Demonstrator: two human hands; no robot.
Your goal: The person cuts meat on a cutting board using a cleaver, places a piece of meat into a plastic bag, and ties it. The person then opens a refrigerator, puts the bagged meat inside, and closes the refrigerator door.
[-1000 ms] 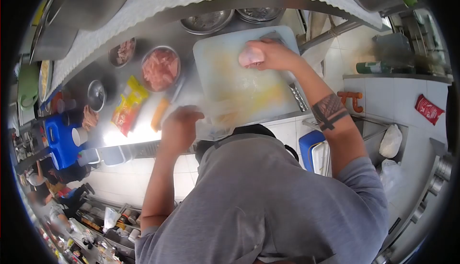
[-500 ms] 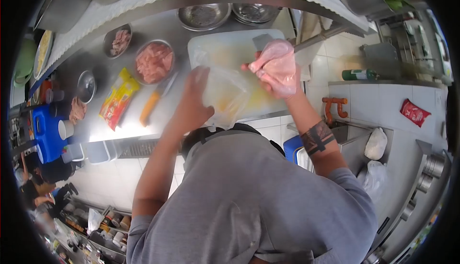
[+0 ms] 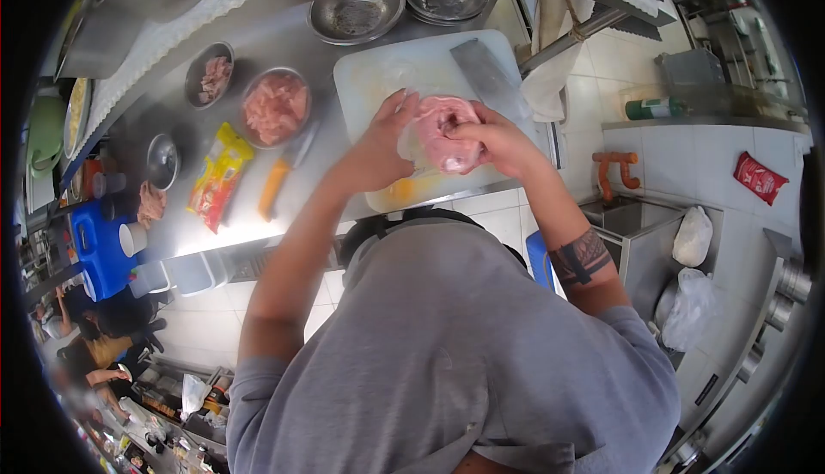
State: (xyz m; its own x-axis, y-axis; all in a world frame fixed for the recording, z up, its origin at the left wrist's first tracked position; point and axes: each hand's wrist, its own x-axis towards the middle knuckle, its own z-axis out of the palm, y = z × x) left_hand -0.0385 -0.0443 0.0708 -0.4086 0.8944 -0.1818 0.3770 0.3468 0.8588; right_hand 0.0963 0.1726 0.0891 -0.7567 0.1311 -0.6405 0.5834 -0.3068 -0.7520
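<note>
Over the white cutting board (image 3: 357, 70), my right hand (image 3: 503, 140) grips a piece of raw pink meat (image 3: 447, 130), its fingers wrapped round the right side. My left hand (image 3: 378, 147) is just left of the meat, fingers curved and apart, at a clear plastic bag that is hard to make out against the board. A wide cleaver blade (image 3: 490, 74) lies on the board's upper right. Left of the board are a yellow-handled knife (image 3: 273, 189), a yellow and red packet (image 3: 221, 177) and a steel bowl of cut raw meat (image 3: 275, 109).
A smaller meat bowl (image 3: 213, 77) and an empty steel bowl (image 3: 163, 162) stand farther left. Stacked steel bowls (image 3: 357, 14) are behind the board. A blue container (image 3: 101, 250) is at the left end. People (image 3: 103, 349) are at the lower left.
My right hand has brought the meat down and left toward the middle of the board. The left hand has moved right, close to the meat. The cleaver blade shows more fully.
</note>
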